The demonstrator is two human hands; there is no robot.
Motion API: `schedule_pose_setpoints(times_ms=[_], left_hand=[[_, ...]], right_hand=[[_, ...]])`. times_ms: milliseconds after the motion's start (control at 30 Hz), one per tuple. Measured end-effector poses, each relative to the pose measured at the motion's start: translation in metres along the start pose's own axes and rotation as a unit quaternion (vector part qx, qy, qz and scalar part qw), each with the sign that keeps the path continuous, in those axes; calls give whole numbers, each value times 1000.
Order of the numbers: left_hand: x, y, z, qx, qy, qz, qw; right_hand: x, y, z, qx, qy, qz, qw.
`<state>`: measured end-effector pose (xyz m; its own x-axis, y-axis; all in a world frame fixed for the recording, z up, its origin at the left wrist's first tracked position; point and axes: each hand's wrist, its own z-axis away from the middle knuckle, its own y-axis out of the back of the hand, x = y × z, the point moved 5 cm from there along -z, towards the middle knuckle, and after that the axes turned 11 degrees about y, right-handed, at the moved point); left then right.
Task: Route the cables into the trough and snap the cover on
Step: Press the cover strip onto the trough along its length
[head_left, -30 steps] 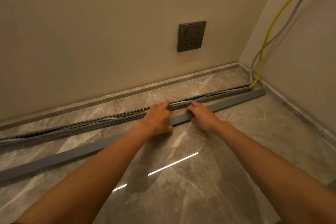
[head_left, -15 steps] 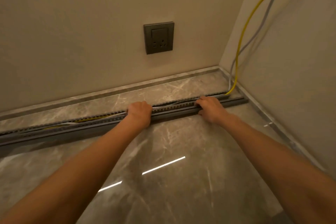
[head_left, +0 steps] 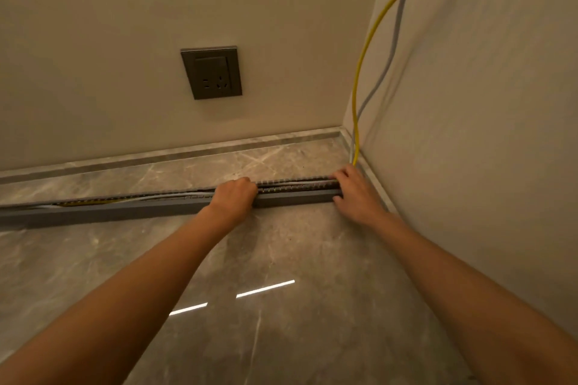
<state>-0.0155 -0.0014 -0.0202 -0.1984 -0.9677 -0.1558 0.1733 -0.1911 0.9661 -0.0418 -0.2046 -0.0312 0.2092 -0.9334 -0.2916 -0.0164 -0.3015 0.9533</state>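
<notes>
Since a second before, the cover had been brought from its slanted place on the floor up against the near side of the trough, and the right hand had been shifted along it to the end by the corner. The view had also been swung toward that corner.

The trough was laid on the floor parallel to the back wall, a little out from the skirting, with its slotted teeth exposed between the two hands. The cover was held along the trough's near edge, running from the left border of the view to the right hand; it was not seated over the top, since the teeth and the cables inside could be seen above it. The left hand was closed over the cover's upper edge, fingers curled down behind it. The right hand was wrapped around the cover's end, fingers reaching over the top of the trough and the thumb set against the near face.

A yellow cable and a grey cable were hung down the side wall into the corner, where they were lost behind the right hand. A stretch of yellow and some grey strands were seen lying inside the trough left of the left hand.

A dark socket was mounted on the back wall above the trough. Two bright streaks of light were reflected on the polished floor between the forearms.
</notes>
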Motion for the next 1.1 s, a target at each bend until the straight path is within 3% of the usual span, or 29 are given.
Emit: schedule_pose_setpoints(times_ms=[300, 500, 733, 867, 1100], left_hand=[[-4, 1, -12, 10, 11, 13, 1000], [-18, 1, -18, 14, 15, -3, 1000], [-11, 5, -22, 21, 14, -51, 998], [15, 12, -23, 84, -27, -86, 992], [74, 14, -30, 127, -120, -12, 985]], right_hand=[[21, -3, -2, -91, -48, 48, 994], [34, 5, -12, -67, -75, 82, 992], [30, 10, -24, -79, -46, 89, 992], [28, 10, -27, -80, -20, 108, 991], [26, 8, -27, -58, 40, 146, 987]])
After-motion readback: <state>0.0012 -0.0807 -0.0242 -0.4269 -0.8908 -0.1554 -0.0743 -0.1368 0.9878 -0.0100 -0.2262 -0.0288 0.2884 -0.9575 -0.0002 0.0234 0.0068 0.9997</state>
